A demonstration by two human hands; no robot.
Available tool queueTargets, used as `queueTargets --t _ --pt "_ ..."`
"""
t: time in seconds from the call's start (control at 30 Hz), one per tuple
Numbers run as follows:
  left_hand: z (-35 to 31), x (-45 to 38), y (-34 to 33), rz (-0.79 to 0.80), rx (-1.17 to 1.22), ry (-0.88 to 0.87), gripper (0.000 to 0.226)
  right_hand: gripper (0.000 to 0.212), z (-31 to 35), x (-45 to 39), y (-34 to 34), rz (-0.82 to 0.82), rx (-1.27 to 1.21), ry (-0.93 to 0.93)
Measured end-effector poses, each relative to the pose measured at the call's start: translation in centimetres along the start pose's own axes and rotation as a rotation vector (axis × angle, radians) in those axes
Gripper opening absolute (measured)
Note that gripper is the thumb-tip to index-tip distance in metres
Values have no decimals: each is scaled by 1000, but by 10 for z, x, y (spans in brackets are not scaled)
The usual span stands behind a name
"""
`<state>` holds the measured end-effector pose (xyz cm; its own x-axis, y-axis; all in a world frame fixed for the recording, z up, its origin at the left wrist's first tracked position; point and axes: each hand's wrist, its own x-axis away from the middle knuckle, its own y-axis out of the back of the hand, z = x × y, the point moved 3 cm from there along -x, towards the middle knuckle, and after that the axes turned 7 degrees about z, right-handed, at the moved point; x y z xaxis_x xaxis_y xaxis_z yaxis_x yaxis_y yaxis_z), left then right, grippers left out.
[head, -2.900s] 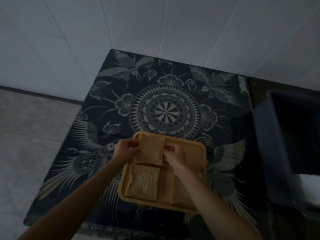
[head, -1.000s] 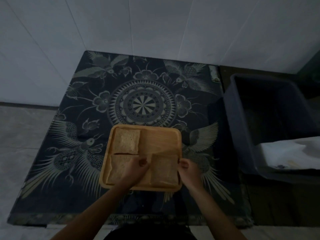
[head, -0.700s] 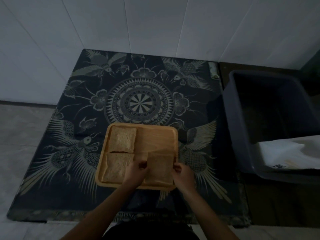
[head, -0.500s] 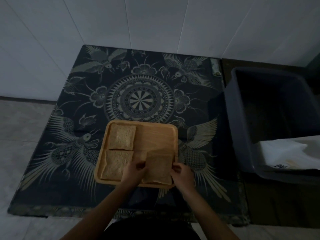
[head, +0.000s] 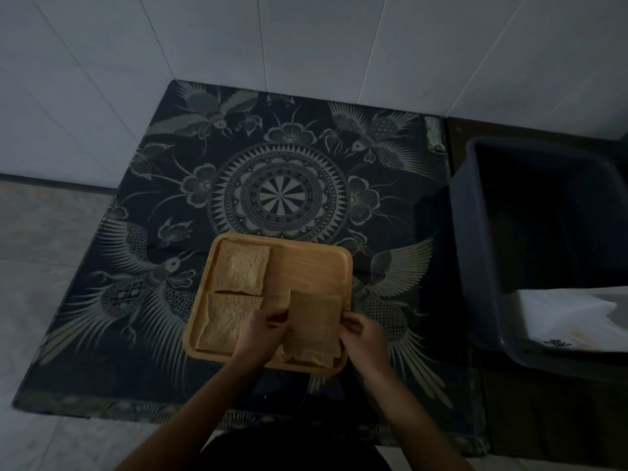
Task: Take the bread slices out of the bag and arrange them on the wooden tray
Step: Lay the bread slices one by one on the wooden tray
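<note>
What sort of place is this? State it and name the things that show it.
Probably a corner of a home, perhaps a kitchen. White tiled walls meet behind a low surface under a dark bird-patterned cloth; a wooden tray of bread slices lies on it, a dark plastic tub beside it.

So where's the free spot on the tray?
Head view: far-right quarter of the wooden tray, right of the far-left bread slice, beyond the slice both hands hold.

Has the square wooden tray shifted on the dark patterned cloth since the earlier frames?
No. The wooden tray still has its far edge just touching the round cloth medallion, as before.
</note>
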<state>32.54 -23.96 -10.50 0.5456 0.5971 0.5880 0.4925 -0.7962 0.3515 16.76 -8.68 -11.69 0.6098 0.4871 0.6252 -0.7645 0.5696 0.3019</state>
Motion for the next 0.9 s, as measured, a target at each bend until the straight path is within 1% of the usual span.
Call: queueTargets --t 0.17,0.3,0.37,0.5,0.67,0.9 --pt "-23 -25 9 35 21 -21 30 25 24 -23 10 9 -50 16" --pt "-40 -48 14 43 53 -7 19 22 38 -46 13 22 -84 -3" --pt "-46 -58 14 42 41 -5 18 23 41 -58 13 28 -92 -22" --pt "-52 -72 13 37 -19 -19 23 33 45 -75 10 18 -58 -51" --pt "-50 -83 13 37 -28 -38 26 34 44 -84 5 18 -64 -66" --pt "-49 -91 12 8 -58 -41 28 30 47 -87 5 -6 19 -16"
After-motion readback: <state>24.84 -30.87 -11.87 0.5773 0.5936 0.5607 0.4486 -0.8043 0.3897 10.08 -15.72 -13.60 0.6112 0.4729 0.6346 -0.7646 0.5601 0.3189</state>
